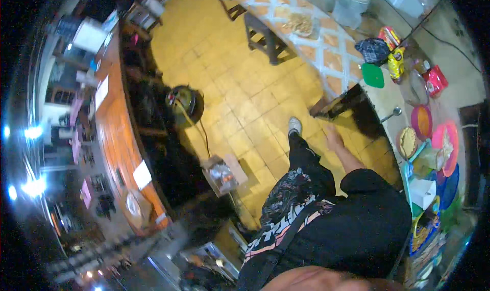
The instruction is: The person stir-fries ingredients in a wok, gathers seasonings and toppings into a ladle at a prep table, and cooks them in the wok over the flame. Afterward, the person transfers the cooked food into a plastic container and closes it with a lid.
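Note:
My right hand point(334, 138) hangs low over the yellow tiled floor point(249, 103), below a short black sleeve. It is blurred, and nothing shows in it. Nearest to it are the dark leg point(321, 109) of a table and my shoe point(294, 125). My left hand is out of view. On the counter point(394, 132) to my right lie a green plastic board or lid point(372, 75), a metal ladle point(392, 114), a magenta bowl point(421, 122) and a pink basin point(447, 147) with pale contents.
A patterned table point(333, 61) stands ahead, a dark stool point(266, 38) beside it. Left of me are a cardboard box point(224, 176), what looks like a gas cylinder point(187, 103) with a hose, and a long wooden counter point(118, 138) bearing papers point(142, 175).

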Demonstrator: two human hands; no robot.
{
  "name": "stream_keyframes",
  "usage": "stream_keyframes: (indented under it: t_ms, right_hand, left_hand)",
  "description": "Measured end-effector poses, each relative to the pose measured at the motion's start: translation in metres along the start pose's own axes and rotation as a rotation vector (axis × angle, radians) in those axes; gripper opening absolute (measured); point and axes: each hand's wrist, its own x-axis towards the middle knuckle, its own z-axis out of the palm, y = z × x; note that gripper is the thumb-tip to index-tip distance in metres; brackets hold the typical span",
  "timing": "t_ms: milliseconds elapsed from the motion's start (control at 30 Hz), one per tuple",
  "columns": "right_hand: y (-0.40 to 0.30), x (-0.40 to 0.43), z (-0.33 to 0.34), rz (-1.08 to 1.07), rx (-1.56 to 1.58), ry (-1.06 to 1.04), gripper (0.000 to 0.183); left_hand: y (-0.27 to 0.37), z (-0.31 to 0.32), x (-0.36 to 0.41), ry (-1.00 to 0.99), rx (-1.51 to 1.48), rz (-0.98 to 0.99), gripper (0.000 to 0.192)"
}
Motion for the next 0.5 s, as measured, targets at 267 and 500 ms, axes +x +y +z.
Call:
stream_keyframes:
  t_ms: [267,500]
  right_hand:
    - [-0.113,0.217,-0.214,-0.304,-0.386,0.913,0.069]
    - [-0.046,0.272,-0.276,0.148,-0.563,0.731,0.084]
  left_hand:
    - [0.362,0.021,0.075,0.087,0.210,0.536,0.027]
    - [0.622,0.008,0.060,0.007,-0.697,0.614,0.034]
